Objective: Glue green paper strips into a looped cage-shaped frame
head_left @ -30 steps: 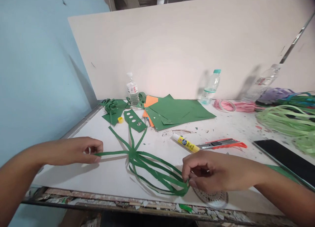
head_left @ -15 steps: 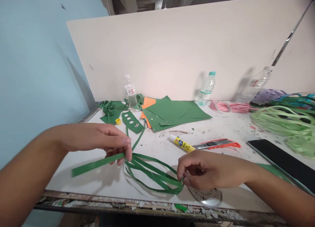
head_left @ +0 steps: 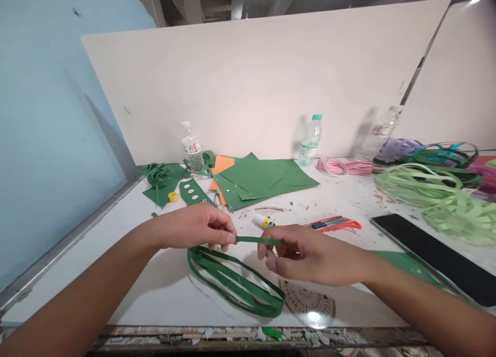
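My left hand (head_left: 203, 225) is closed in a pinch on a green paper strip (head_left: 250, 239), whose short end points to the right. Loops of the same green strip (head_left: 236, 284) hang below that hand and rest on the table. My right hand (head_left: 310, 253) is at the strip's free end, which crosses over its index finger. Its fingers are curled, with the thumb apart from the index finger. A clear protractor (head_left: 310, 303) lies under and in front of the right hand. Behind that hand, a yellow glue stick (head_left: 265, 221) is partly hidden.
A red utility knife (head_left: 337, 223) and a black phone (head_left: 437, 256) lie to the right. Green paper sheets (head_left: 271, 179), a yellow cap (head_left: 172, 197) and water bottles (head_left: 192, 150) are at the back. Light green strips (head_left: 422, 189) are heaped at the right.
My right hand has left the far end of the loops and moved up to the strip's end. The strip end that pointed left now points right from my left hand.
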`<state>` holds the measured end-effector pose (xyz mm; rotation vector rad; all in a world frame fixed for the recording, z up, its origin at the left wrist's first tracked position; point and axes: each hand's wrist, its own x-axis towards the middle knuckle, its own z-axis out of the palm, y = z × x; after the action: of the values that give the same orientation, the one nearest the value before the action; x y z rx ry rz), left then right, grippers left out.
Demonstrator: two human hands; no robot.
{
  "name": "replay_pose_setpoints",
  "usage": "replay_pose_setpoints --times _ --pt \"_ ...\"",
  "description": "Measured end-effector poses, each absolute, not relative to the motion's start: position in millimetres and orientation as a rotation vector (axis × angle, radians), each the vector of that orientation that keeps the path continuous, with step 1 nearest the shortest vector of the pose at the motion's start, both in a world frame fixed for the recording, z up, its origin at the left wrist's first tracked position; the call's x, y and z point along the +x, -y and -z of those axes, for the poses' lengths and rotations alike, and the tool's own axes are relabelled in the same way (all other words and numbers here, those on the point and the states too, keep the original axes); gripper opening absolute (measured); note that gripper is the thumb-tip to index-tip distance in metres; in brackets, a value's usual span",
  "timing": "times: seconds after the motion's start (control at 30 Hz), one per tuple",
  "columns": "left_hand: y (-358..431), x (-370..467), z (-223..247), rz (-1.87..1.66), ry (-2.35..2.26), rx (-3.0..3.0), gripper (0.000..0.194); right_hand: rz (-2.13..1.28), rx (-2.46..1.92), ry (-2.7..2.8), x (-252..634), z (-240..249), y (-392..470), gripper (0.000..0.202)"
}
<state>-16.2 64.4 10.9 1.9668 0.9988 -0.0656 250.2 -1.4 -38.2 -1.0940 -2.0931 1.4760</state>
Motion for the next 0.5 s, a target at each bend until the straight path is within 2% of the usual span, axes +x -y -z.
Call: replay_pose_setpoints --times 0.1,0.27,0.37,0.5 --pt "-61.8 -12.1 -8.2 0.017 -1.040 2.146 0.028 -1.507 -1.042 2.002 247.6 42.1 -0.4 0.026" --pt "-64.8 -18.2 -8.1 0.020 -1.052 2.179 0.028 -1.404 -1.177 1.914 249.1 42.0 -6.1 0.040" --pt "-64.7 -17.2 -5.7 0.066 -0.987 2.108 0.028 -1.430 -1.178 1.894 248.1 41.9 -6.4 0.041" --pt "-55.4 -4.3 3.4 -0.100 -0.859 1.998 0.030 -1.451 -1.148 1.878 244.2 44.9 -4.1 0.038"
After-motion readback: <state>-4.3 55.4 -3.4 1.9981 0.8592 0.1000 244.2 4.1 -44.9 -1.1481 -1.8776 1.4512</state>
